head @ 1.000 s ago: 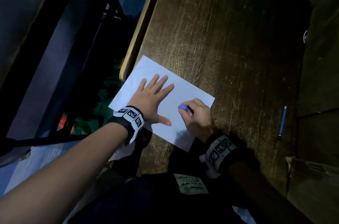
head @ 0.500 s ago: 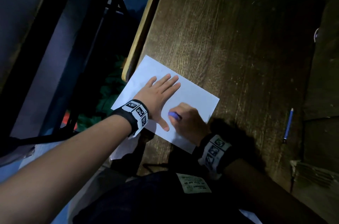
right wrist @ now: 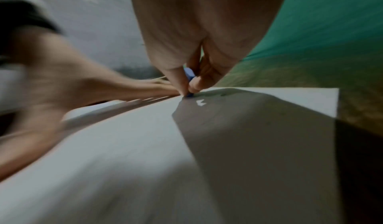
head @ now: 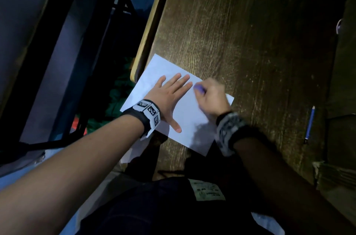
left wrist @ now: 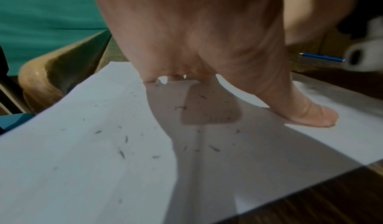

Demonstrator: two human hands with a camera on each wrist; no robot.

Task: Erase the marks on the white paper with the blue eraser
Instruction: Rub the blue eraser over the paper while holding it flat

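A white sheet of paper (head: 185,119) lies at the near left corner of a dark wooden desk (head: 250,51). My left hand (head: 169,96) lies flat on the paper with fingers spread, pressing it down. My right hand (head: 212,98) pinches the blue eraser (head: 199,88) between thumb and fingers, its tip touching the paper's far edge beside the left fingertips. The right wrist view shows the eraser (right wrist: 189,77) pressed onto the paper (right wrist: 145,162), blurred by motion. Dark eraser crumbs dot the paper (left wrist: 82,162) under my left palm (left wrist: 207,39).
A blue pencil (head: 309,125) lies on the desk to the right, also seen as the pencil (left wrist: 321,57) in the left wrist view. The desk's rounded left edge (head: 152,23) drops to a dark chair frame and green fabric (head: 117,96) below.
My right hand has carried the eraser from the paper's near middle up to its far edge, beside the left fingertips. The left hand stays pressed flat.
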